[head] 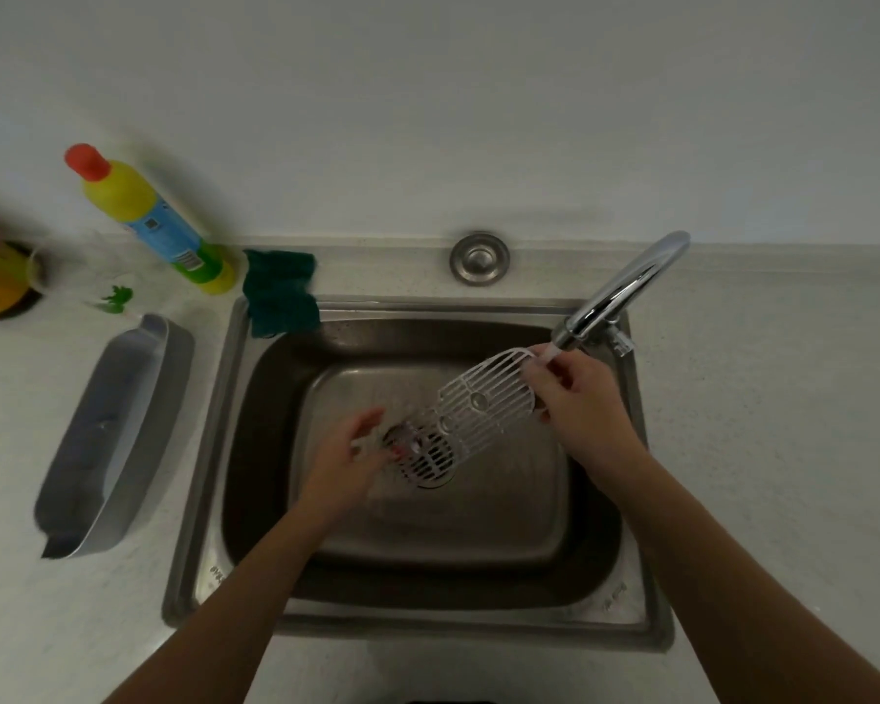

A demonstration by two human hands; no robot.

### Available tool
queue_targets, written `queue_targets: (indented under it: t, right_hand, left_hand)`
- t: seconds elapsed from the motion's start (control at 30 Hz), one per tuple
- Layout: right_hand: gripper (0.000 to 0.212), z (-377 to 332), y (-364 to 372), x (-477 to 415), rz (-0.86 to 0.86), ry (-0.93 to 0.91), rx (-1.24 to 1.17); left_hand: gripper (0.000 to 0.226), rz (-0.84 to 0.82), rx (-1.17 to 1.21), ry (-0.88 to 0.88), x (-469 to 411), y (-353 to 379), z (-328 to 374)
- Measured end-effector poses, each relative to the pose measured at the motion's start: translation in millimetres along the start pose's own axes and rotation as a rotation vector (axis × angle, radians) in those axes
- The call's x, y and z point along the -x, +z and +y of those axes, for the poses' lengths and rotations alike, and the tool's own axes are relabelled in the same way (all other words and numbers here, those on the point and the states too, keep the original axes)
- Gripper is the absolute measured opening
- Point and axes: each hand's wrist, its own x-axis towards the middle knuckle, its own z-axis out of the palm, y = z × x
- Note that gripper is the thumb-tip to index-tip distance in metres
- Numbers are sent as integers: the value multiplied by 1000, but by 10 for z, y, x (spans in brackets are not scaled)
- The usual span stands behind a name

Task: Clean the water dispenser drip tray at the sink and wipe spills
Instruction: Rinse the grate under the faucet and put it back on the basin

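Right fingers (555, 370): you are pinching the far end of the white slotted grate (483, 401), with the fingers closed on its edge just below the faucet spout.
Right hand (588, 406): you are holding it over the right part of the sink basin (428, 525), with the forearm reaching in from the lower right.
Left fingers (372, 424): you are keeping them spread and loosely extended, holding nothing; the tips are lying near the low end of the grate, but motion blur is hiding whether they are touching it.
Left hand (344, 467): you are holding it over the middle of the basin, beside the drain.
Grate position: you are tilting it diagonally, high end at the spout and low end over the drain strainer (422, 457).
Faucet (626, 292): it is arching from the right rear rim toward the basin, with its outlet just above the grate's high end.
Drip tray body (115, 434): it is lying on the surface (783, 398) to the left of the sink, well apart from both hands.
Green cloth (280, 292): it is draping over the rear left corner of the sink rim.
Detergent bottle (153, 221): it is standing on the surface behind the tray, by the wall.
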Motion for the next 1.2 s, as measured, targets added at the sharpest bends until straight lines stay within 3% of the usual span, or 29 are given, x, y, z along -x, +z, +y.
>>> queue_targets:
  t: [0.13,0.3,0.43,0.57,0.73,0.83,0.97,1.13,1.2]
  right_hand:
    - [17,28,117,-31,-73,-91,120]
    - [17,71,24,-69,-51,-140,202]
    - [13,160,-35,-46,-25,-74,131]
    - [37,418,-96,25,53,114,73]
    - [60,764,-45,195,41,461,-22]
    - [42,831,-1,192,65,584,-244]
    - [25,645,-44,134,98,492,-363]
    - [18,301,-105,96,31,230,-274]
    - [19,198,-93,108,12,144,-205]
  left_hand:
    - [55,-206,-36,220,-159,236,482]
    - [44,-224,-178,380,-384,416,875]
    - [15,-241,-135,401,-477,482,968]
    - [13,-28,33,290,-498,404,959]
    - [26,76,804,-49,-387,200,771]
    - [38,62,1023,-170,-281,155,634]
    - [46,113,1035,-260,-128,177,458]
    - [21,197,975,-391,-66,120,168]
    - [24,234,891,-453,-68,84,61]
